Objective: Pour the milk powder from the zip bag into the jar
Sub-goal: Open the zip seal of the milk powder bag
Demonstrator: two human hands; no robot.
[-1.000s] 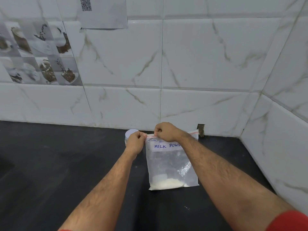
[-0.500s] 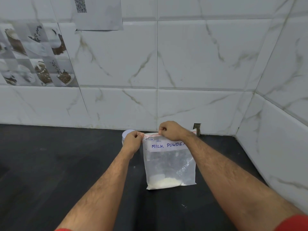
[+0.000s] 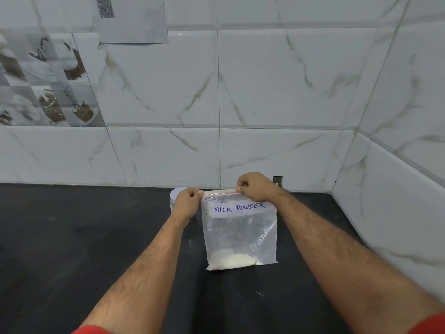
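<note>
Just below the centre of the frame, on the black stone counter, a clear plastic zip bag with a red seal line and a hand-lettered "MILK POWDER" label stands upright, a small heap of off-white powder settled in its bottom left corner, most of the film above it slack and dusted. The left hand is closed in a pinch on the bag's top left corner, and the right hand is closed on the top edge further right, the seal strip taut between them. A sharp tug on the seal could probably jerk the light bag and puff powder out, or tip it over. Just behind the left hand sits the jar with a white round lid, mostly hidden; its lid looks still on, so pouring seems premature, and a swinging elbow could knock it.
</note>
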